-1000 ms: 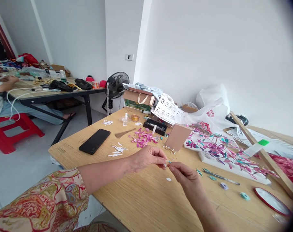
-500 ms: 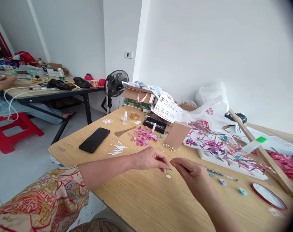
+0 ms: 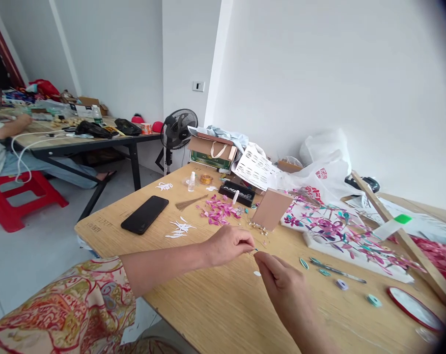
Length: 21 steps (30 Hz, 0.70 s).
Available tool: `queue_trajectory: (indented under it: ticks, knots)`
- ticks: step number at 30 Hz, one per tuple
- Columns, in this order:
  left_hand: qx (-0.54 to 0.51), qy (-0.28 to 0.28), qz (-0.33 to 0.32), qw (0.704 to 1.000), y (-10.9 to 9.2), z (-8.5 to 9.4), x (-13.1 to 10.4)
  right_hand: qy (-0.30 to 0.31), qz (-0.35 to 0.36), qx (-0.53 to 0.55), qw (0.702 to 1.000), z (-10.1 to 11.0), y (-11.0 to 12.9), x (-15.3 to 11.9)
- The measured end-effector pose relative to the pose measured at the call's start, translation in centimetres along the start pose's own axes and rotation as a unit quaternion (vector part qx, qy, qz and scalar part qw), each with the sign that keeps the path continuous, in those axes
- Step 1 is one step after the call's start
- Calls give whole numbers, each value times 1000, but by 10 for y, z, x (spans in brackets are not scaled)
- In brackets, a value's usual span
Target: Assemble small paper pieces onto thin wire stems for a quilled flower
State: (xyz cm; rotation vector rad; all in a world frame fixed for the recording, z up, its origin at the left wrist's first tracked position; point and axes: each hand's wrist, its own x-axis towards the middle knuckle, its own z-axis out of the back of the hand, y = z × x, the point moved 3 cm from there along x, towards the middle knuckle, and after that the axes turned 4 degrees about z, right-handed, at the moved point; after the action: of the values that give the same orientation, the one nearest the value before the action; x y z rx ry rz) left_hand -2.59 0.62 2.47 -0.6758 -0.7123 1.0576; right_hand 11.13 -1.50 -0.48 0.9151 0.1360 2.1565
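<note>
Over the middle of the table, my left hand (image 3: 228, 244) is closed in a pinch, its fingertips nearly meeting those of my right hand (image 3: 284, 280). Right hand is pinched too. Between the fingertips shows a tiny teal bit, too small to name; fingers hide the rest. Below them a small white oval piece (image 3: 257, 273) lies on the wood. To the right of my right hand are teal leaf-shaped pieces (image 3: 304, 263), tweezers (image 3: 337, 270), a lilac spool (image 3: 342, 284) and a mint-green spool (image 3: 374, 300).
Pink petals (image 3: 221, 210), white cut-out strips (image 3: 181, 227) and a black phone (image 3: 145, 215) lie left of my hands. Pink flower branches (image 3: 333, 221) rest at right beside a wooden bar (image 3: 403, 236). A person's arm (image 3: 13, 128) is at another table.
My right hand has come closer to the left, and their fingertips now nearly meet. The teal leaf piece it partly covered is in plain sight. The view has shifted slightly.
</note>
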Motion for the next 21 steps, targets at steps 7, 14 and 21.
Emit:
queue_trajectory:
  ticks: [7,14,21]
  knots:
    - [-100,143,27,984,-3,-3,-3,20,16,62,998,20,-9,13]
    - [-338,63,95,934,0,-5,-2,-18,-122,294,948,-11,-26,4]
    - [-54,-19,3,998,0,-1,0,2,-43,82,996,-4,-2,-4]
